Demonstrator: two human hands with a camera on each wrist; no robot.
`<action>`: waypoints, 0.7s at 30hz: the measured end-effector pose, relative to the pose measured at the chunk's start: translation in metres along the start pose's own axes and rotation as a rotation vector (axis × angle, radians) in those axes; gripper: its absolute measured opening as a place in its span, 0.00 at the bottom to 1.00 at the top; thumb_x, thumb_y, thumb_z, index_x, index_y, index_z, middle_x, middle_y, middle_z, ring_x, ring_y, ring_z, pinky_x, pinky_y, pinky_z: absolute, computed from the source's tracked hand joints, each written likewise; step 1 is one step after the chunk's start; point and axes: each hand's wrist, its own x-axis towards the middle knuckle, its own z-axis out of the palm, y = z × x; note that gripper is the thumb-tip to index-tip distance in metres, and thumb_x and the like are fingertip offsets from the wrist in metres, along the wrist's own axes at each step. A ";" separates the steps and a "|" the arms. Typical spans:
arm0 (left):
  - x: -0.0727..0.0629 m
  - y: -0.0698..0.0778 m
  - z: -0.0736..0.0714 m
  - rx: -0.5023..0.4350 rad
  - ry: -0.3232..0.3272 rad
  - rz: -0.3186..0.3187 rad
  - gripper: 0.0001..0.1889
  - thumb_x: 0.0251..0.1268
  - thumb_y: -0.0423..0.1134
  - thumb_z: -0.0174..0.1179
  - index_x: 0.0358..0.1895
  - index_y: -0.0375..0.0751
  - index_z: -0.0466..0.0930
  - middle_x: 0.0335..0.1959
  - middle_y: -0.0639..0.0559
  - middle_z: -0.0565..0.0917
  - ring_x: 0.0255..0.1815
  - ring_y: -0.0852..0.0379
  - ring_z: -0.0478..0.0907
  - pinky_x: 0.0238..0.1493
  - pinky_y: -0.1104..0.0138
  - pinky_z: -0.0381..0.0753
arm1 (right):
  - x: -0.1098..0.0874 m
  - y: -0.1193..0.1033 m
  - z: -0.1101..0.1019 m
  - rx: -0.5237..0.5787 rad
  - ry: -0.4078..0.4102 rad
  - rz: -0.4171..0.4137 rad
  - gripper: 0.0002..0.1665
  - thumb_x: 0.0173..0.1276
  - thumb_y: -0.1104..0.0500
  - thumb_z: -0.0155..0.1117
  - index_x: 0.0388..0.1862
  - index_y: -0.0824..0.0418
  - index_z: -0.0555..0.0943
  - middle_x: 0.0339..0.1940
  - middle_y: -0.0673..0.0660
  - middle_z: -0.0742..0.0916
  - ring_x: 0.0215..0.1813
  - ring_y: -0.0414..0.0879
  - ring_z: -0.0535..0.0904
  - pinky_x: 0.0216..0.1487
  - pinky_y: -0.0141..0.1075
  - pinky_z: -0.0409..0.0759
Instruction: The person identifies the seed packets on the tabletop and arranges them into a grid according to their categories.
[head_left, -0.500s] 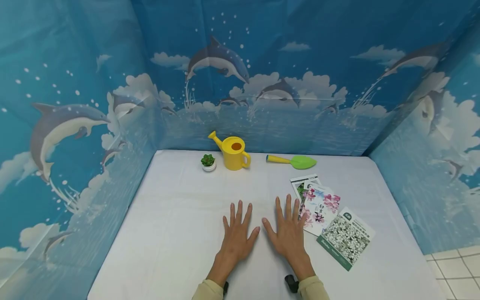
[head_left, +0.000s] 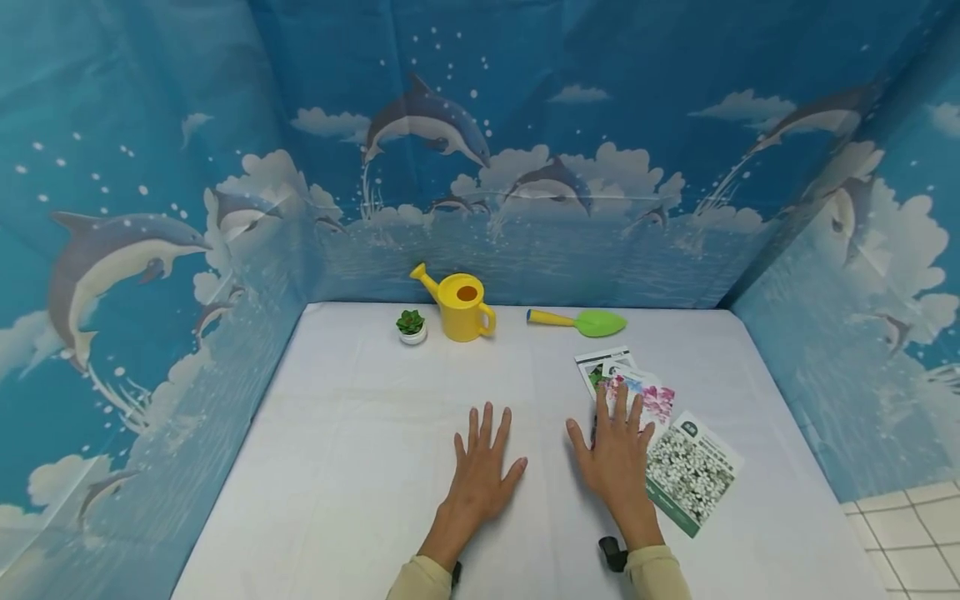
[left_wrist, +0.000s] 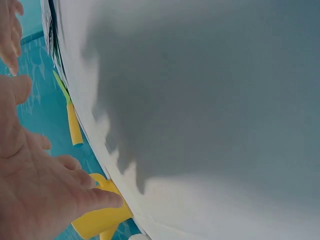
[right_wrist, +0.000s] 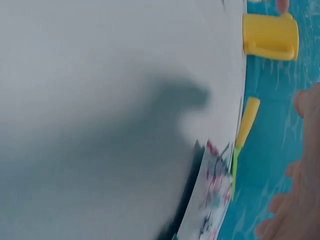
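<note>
The right hand (head_left: 618,462) has shifted rightward, so that its fingers now overlie the pink-flowered packet (head_left: 657,398). This packet lies on the counter (head_left: 352,467) directly below the fingertips, its long axis slanting from near left to far right. The right grip is raised, fingers apart, holding nothing. The white-flowered packet (head_left: 692,473) lies just right. The left hand (head_left: 480,479), likewise spread and without a load, is the farther one. Beyond lies the trowel (head_left: 577,322).
</note>
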 end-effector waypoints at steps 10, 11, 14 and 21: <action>0.003 0.004 0.008 0.025 -0.037 0.016 0.41 0.82 0.55 0.58 0.88 0.44 0.54 0.89 0.36 0.50 0.90 0.32 0.43 0.79 0.28 0.56 | -0.004 0.037 -0.011 -0.003 -0.061 0.114 0.52 0.83 0.37 0.54 0.89 0.68 0.52 0.87 0.78 0.51 0.86 0.82 0.41 0.73 0.86 0.45; 0.003 0.004 0.008 0.030 -0.045 0.015 0.41 0.83 0.55 0.58 0.89 0.44 0.54 0.89 0.36 0.50 0.90 0.32 0.43 0.80 0.28 0.55 | -0.005 0.040 -0.013 -0.005 -0.065 0.126 0.52 0.83 0.37 0.54 0.89 0.68 0.51 0.87 0.78 0.51 0.86 0.82 0.41 0.73 0.86 0.45; 0.004 0.006 0.009 0.042 -0.056 0.019 0.41 0.82 0.55 0.58 0.89 0.44 0.54 0.89 0.36 0.50 0.90 0.32 0.42 0.80 0.28 0.55 | -0.006 0.048 -0.016 -0.015 -0.081 0.152 0.52 0.83 0.38 0.54 0.88 0.71 0.51 0.86 0.80 0.52 0.85 0.83 0.41 0.73 0.86 0.45; 0.006 0.013 0.011 0.078 -0.090 0.020 0.41 0.82 0.55 0.58 0.88 0.45 0.55 0.89 0.36 0.50 0.90 0.34 0.42 0.81 0.30 0.54 | -0.012 0.069 -0.023 -0.027 -0.167 0.244 0.53 0.85 0.37 0.48 0.87 0.76 0.48 0.86 0.80 0.49 0.86 0.80 0.38 0.75 0.85 0.38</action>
